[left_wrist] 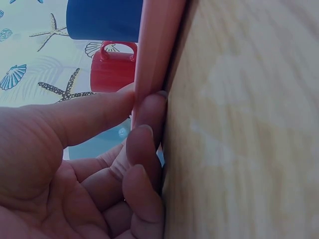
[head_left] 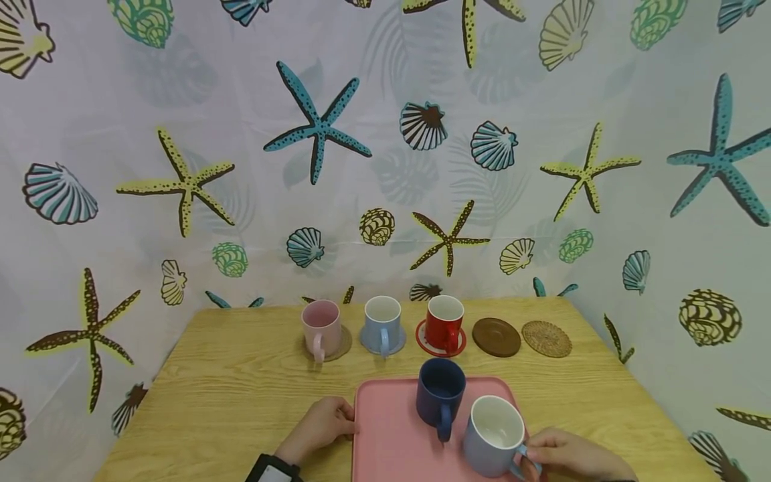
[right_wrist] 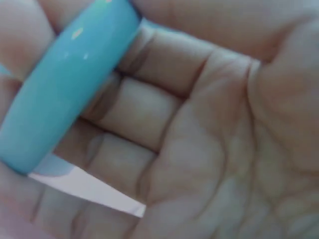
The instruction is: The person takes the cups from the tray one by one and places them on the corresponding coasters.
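A pink tray (head_left: 385, 435) lies on the wooden table at the front. My left hand (head_left: 322, 423) pinches its left edge; in the left wrist view the thumb is against the tray's rim (left_wrist: 158, 45) and the fingertips curl in under it, close to the tabletop. A greyish-blue mug (head_left: 486, 447), upright and white inside, overlaps the right part of the tray. With curled fingers my right hand (head_left: 572, 455) holds this mug by its handle (right_wrist: 70, 87). Behind and left of it, a navy mug (head_left: 435, 405) stands on the tray, handle toward me.
Along the back stand a pink mug (head_left: 322, 327), a light blue mug (head_left: 382, 321) and a red mug (head_left: 443, 325), each on a coaster. To their right lie a brown coaster (head_left: 496, 337) and a woven coaster (head_left: 546, 339). A patterned cloth (head_left: 385, 187) hangs behind the table (head_left: 241, 375).
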A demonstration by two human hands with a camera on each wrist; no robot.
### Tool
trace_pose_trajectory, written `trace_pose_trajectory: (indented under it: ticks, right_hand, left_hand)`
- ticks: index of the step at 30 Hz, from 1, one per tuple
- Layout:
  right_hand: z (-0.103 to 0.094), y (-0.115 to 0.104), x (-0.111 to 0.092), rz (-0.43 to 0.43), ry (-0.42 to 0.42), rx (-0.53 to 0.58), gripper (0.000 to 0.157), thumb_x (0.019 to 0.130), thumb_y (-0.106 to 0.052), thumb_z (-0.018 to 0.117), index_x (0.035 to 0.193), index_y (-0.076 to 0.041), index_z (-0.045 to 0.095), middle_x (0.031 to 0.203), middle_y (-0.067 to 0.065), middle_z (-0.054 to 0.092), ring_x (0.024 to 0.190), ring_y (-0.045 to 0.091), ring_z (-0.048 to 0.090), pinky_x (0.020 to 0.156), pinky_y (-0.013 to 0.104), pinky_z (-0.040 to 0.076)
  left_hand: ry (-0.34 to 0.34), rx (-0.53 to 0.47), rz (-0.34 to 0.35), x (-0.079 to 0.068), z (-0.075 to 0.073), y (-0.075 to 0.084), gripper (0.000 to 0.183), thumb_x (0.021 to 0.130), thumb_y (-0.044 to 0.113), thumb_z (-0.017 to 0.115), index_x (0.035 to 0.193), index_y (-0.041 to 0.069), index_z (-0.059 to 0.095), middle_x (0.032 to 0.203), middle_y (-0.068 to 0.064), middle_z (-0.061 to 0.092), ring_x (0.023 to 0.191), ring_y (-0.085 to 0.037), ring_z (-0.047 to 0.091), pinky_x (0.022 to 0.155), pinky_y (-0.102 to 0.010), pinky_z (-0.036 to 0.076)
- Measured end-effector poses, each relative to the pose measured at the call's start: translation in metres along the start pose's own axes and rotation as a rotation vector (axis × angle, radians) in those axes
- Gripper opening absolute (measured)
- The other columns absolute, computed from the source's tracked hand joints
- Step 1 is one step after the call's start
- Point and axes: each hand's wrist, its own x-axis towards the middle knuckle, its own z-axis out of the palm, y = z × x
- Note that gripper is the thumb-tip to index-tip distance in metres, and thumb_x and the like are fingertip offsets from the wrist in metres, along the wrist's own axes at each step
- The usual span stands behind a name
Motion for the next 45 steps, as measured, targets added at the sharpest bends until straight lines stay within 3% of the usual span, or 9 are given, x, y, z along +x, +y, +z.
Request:
trace_pose_trajectory:
  ticks: [4, 6, 11, 19, 22, 28, 31, 38, 45]
  right_hand:
    - [-0.004, -0.001, -0.003, -0.029, 0.025, -0.021, 0.038, 0.106, 0.000, 0.019, 0.101, 0.018, 0.052, 0.094, 0.010, 0.060, 0.091, 0.008, 0.058, 0.084, 0.022, 0.053]
    - [-0.004, -0.002, -0.004, -0.028, 0.040, 0.004, 0.041, 0.106, -0.001, 0.018, 0.104, 0.017, 0.055, 0.098, 0.003, 0.065, 0.096, 0.006, 0.061, 0.084, 0.021, 0.053]
    - [-0.002, -0.011, -0.008, -0.010, 0.146, 0.044, 0.043, 0.106, -0.002, 0.020, 0.103, 0.005, 0.062, 0.103, -0.003, 0.068, 0.097, 0.006, 0.062, 0.087, 0.024, 0.053]
    - [-0.013, -0.050, -0.003, -0.040, 0.364, -0.011, 0.045, 0.107, -0.005, 0.023, 0.105, -0.008, 0.068, 0.102, -0.004, 0.069, 0.100, 0.011, 0.065, 0.094, 0.034, 0.053]
    - [-0.021, -0.061, 0.004, -0.048, 0.504, -0.075, 0.041, 0.107, -0.010, 0.028, 0.101, -0.010, 0.068, 0.097, -0.005, 0.069, 0.098, 0.011, 0.066, 0.093, 0.035, 0.054]
    - [-0.044, -0.070, 0.026, -0.011, 0.879, -0.240, 0.032, 0.104, -0.025, 0.045, 0.095, -0.004, 0.067, 0.087, -0.003, 0.066, 0.088, 0.011, 0.065, 0.087, 0.038, 0.057]
    - [-0.061, -0.069, 0.038, 0.014, 1.003, -0.280, 0.035, 0.102, -0.031, 0.049, 0.092, -0.001, 0.064, 0.087, -0.001, 0.063, 0.089, 0.013, 0.065, 0.088, 0.041, 0.056]
    - [-0.094, -0.059, 0.059, 0.035, 1.105, -0.262, 0.034, 0.100, -0.034, 0.054, 0.092, -0.002, 0.063, 0.087, 0.001, 0.062, 0.089, 0.013, 0.064, 0.084, 0.037, 0.057]
    - [-0.108, -0.047, 0.066, 0.081, 1.157, -0.242, 0.035, 0.100, -0.035, 0.054, 0.092, -0.003, 0.063, 0.083, 0.001, 0.063, 0.085, 0.012, 0.063, 0.082, 0.035, 0.058]
  left_hand:
    - [0.015, 0.015, 0.008, -0.002, 0.001, 0.001, 0.014, 0.084, 0.009, 0.072, 0.088, -0.002, 0.065, 0.072, -0.002, 0.064, 0.064, -0.011, 0.058, 0.057, -0.025, 0.044]
    - [0.019, 0.023, 0.011, -0.002, 0.001, 0.002, 0.014, 0.084, 0.009, 0.072, 0.088, -0.002, 0.065, 0.071, -0.002, 0.064, 0.064, -0.011, 0.058, 0.056, -0.025, 0.044]
    - [0.010, 0.026, -0.003, -0.002, 0.001, 0.001, 0.014, 0.084, 0.010, 0.072, 0.088, -0.001, 0.065, 0.072, -0.001, 0.064, 0.065, -0.011, 0.057, 0.057, -0.024, 0.043]
    - [0.030, 0.031, 0.015, -0.002, 0.000, 0.001, 0.013, 0.083, 0.009, 0.073, 0.087, -0.001, 0.065, 0.070, -0.001, 0.063, 0.063, -0.010, 0.057, 0.055, -0.024, 0.044]
    - [0.035, 0.029, 0.015, -0.003, 0.000, 0.003, 0.013, 0.083, 0.008, 0.073, 0.087, -0.001, 0.065, 0.070, -0.001, 0.063, 0.062, -0.010, 0.056, 0.055, -0.024, 0.043]
    - [0.018, 0.015, 0.001, -0.004, 0.000, 0.005, 0.015, 0.084, 0.009, 0.072, 0.090, -0.002, 0.063, 0.070, -0.001, 0.064, 0.062, -0.011, 0.055, 0.056, -0.025, 0.043]
    - [0.016, 0.013, 0.007, -0.004, 0.000, 0.004, 0.015, 0.084, 0.009, 0.072, 0.090, -0.002, 0.063, 0.070, -0.001, 0.064, 0.062, -0.011, 0.055, 0.055, -0.025, 0.043]
    - [0.017, 0.002, 0.025, -0.004, 0.000, 0.002, 0.014, 0.083, 0.008, 0.072, 0.088, -0.003, 0.064, 0.071, -0.002, 0.065, 0.064, -0.010, 0.058, 0.056, -0.025, 0.044]
    - [0.014, -0.018, 0.052, -0.003, 0.001, 0.001, 0.012, 0.082, 0.005, 0.072, 0.087, -0.003, 0.064, 0.070, -0.001, 0.065, 0.063, -0.010, 0.059, 0.054, -0.023, 0.044]
